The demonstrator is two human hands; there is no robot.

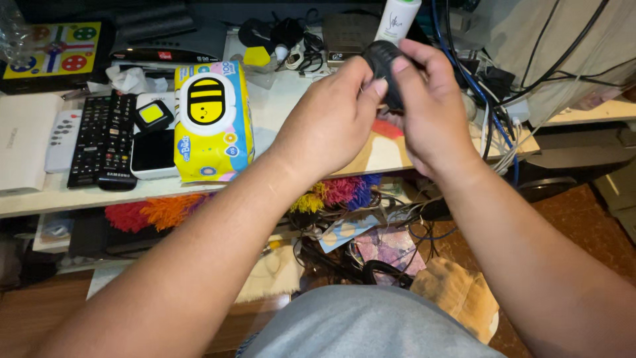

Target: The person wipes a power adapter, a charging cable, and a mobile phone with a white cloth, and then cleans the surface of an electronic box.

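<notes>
Grey lap point(364, 325) nearest. Above the desk edge point(371, 159), left hand point(331, 119) and right hand point(430, 113) both pinch a small black object point(386, 66), fingers curled tight. Handling looks midway; nothing set down. Wipes pack point(212, 119), remotes point(103, 139) left.

On the shelf point(278, 113), the remote control point(103, 139) lies left of the wipes pack point(212, 122), and the bottle point(397, 18) stands behind both hands.
</notes>
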